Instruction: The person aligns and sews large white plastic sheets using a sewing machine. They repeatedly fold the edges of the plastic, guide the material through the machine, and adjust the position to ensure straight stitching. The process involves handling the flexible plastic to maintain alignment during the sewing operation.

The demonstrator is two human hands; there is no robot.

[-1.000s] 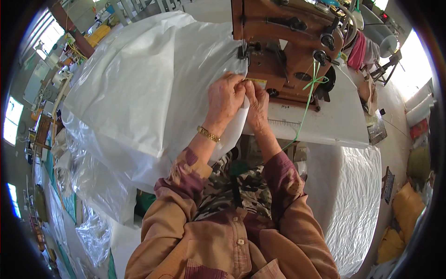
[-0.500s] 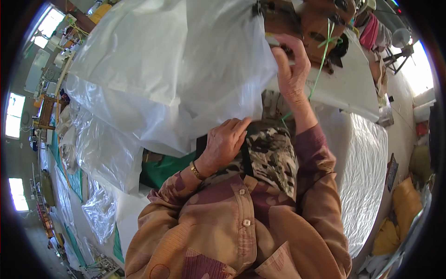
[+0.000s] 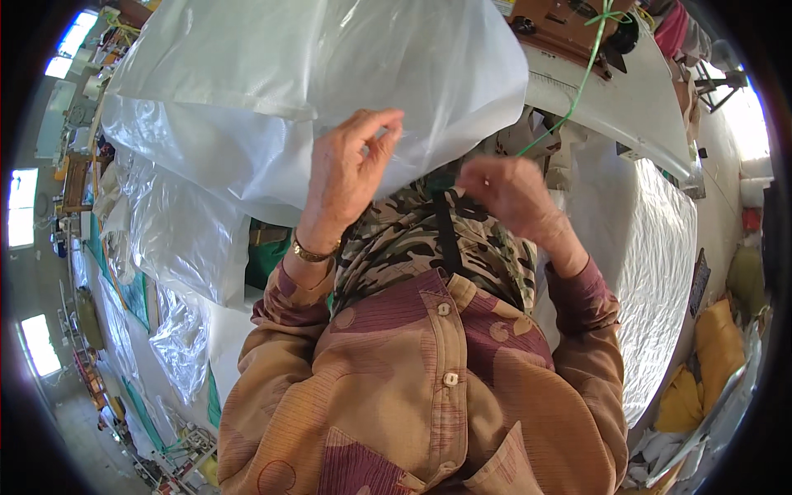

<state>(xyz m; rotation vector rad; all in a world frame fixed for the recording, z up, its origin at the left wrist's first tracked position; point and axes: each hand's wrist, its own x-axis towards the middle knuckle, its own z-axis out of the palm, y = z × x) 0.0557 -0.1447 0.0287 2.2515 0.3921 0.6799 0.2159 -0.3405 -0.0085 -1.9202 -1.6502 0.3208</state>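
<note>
A large translucent white plastic sheet (image 3: 206, 58) spreads over the work surface in front of me. My left hand (image 3: 346, 173), with a watch (image 3: 312, 250) on its wrist, is raised at the sheet's near part, thumb and fingertips brought together in a pinch. Whatever sits between them is too small to see. Over my lap, right of the sheet's near edge, my right hand (image 3: 516, 198) is slightly blurred, its fingers curled inward. A tiny pale bit shows by its fingertips, but I cannot make it out. Below hangs a black strap (image 3: 446, 235) on camouflage cloth (image 3: 396, 239).
A brown machine (image 3: 565, 29) stands at the far right on a white tabletop (image 3: 610, 103). Green string (image 3: 584, 87) runs down from it toward my right hand. Silvery wrapped material (image 3: 648, 280) lies to the right, clear plastic (image 3: 181, 247) to the left, yellow sacks (image 3: 718, 346) beyond.
My right hand has come away from the machine and down over my lap. My left hand has left the sheet's near edge and risen. The sheet's right corner has shifted right.
</note>
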